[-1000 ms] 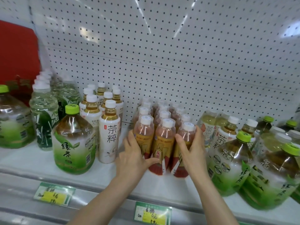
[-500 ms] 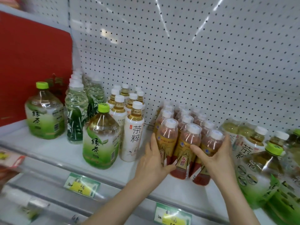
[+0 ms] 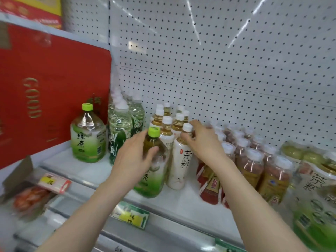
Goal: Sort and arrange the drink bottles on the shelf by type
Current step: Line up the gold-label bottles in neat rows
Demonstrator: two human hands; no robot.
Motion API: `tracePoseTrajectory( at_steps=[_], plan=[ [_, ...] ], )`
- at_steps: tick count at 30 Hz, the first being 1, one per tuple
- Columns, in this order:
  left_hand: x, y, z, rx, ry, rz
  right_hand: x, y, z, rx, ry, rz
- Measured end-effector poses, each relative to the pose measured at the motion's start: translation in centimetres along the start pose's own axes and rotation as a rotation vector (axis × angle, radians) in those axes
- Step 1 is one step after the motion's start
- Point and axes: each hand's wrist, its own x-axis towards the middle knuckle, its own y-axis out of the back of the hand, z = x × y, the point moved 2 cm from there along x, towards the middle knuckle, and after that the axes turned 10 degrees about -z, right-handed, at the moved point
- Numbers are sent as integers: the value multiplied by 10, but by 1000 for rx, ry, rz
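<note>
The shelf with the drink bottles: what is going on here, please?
A person is sorting bottled teas on the shelf. The grip of the left hand is round the green-capped green tea bottle near the front edge. The right hand pinches the neck of the white-label tea bottle right beside it. Both bottles seem to rest on the shelf. The red-label bottles stand in rows to the right, with no hand on them.

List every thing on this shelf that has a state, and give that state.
Front green-cap tea bottle, capped, held by left-hand grip.
White-label tea bottle, standing, capped, neck pinched by right-hand grip.
Far green-cap tea bottle, upright, capped, untouched.
Red-label bottles, standing, capped.
</note>
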Motion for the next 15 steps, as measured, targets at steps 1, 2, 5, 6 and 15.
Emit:
tracePoseTrajectory(
  at_steps=[1,2,5,6,15],
  plan=[
    [3,8,-4,-30,-8,64,4,0,-1,10,-17,-20],
    [6,17,-8,-69,-8,118,6,0,-1,19,-28,-32],
    [15,32,-14,-26,-34,81,13,1,-5,17,-41,-78],
    [17,33,-13,2,-36,23,15,3,-7,-5,-48,-99],
    [69,39,6,-192,-48,-188,81,59,11,236,-153,-224]
  ],
)
